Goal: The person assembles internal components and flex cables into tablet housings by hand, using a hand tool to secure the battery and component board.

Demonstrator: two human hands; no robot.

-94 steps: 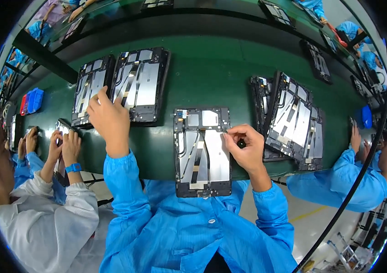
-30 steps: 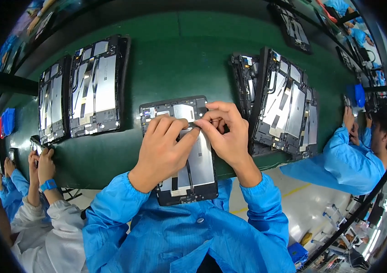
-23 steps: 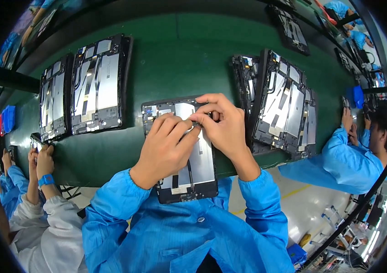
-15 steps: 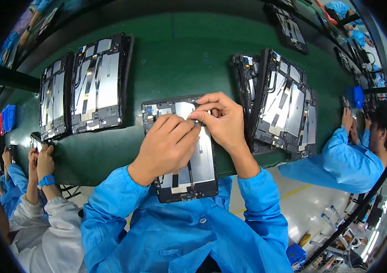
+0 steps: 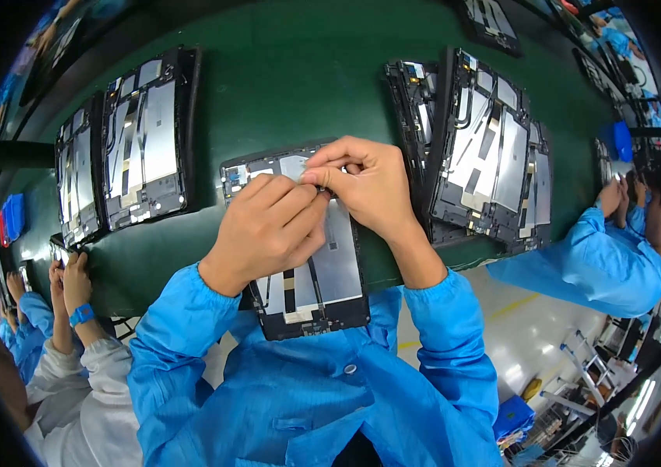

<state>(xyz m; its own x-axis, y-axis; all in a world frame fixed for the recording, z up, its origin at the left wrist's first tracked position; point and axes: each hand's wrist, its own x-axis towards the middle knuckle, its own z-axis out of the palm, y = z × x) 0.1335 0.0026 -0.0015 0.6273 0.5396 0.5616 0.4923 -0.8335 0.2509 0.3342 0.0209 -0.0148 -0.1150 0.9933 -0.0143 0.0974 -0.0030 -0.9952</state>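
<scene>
An open tablet frame [image 5: 322, 280], black-rimmed with silver metal inside, lies on the green table edge in front of me. My left hand [image 5: 268, 229] rests flat on its middle, fingertips reaching toward the upper right. My right hand [image 5: 365, 183] hovers over the frame's top right part, thumb and forefinger pinched together against my left fingertips. Whatever sits in the pinch is too small to make out. Both hands cover the frame's upper half.
Two similar frames [image 5: 124, 152] lie on the green table [image 5: 284, 78] at the left, and a stack of several frames [image 5: 478, 148] at the right. A person in blue [image 5: 603, 249] works at the right; another person's hands [image 5: 70, 272] are at the left.
Three seconds ago my hands were spread apart, the left reaching to the left frames. Since then both came together over the frame; in the last second they barely shifted.
</scene>
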